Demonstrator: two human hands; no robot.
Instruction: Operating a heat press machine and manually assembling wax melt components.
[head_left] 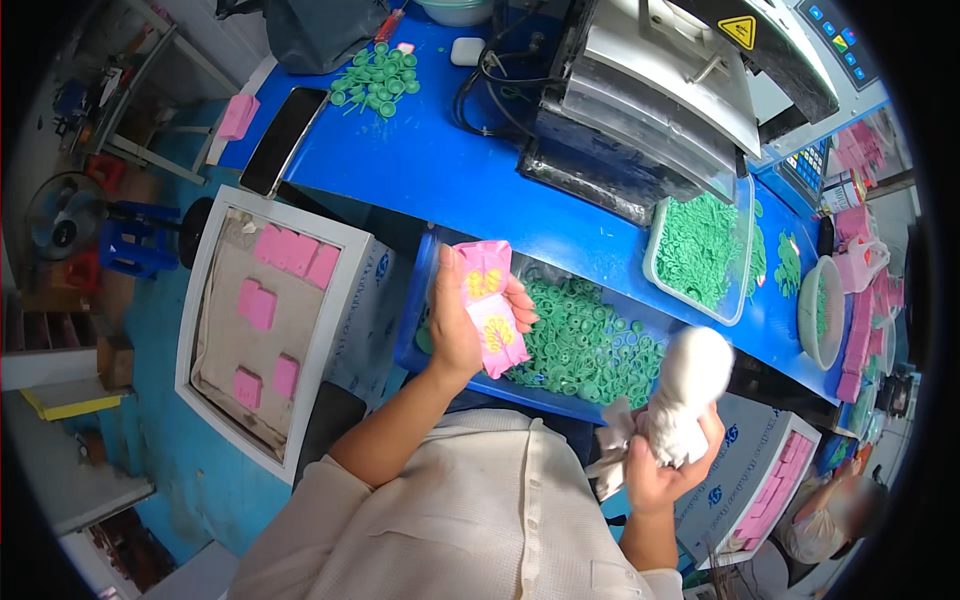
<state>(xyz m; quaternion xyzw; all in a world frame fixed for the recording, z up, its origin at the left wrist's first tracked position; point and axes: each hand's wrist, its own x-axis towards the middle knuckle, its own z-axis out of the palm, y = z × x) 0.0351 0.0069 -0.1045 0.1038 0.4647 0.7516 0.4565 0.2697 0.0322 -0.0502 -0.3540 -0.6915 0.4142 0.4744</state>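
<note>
Pink rectangular pieces (500, 347), two of them set end to end and each bearing a yellow leaf-like pattern, sit in the left hand (458, 325), above a blue plastic tray (412, 300). The grip of this hand is cupped round them, with the thumb along the near-left edge, fingertips showing at the right, and the patterned faces turned up.

The right hand (665, 475) has its grip wrapped round a white cloth bundle (697, 368) with a rounded head, which points up and away from the body; loose grey-white cloth ends hang on its left side. The two hands are well apart.

Small green ring-shaped parts (580, 335) fill much of the tray, which lies just below the near edge of a blue worktop (440, 165). On that surface stand a grey and black machine (640, 120) and, near it, a clear rectangular tub (692, 304) of small green pieces. Farther left lie a dark-screened phone (284, 142) and a heap of green spoon-like parts (378, 80). Left of the tray, a white-framed box (323, 350) holds several plain pink blocks (258, 304).
</note>
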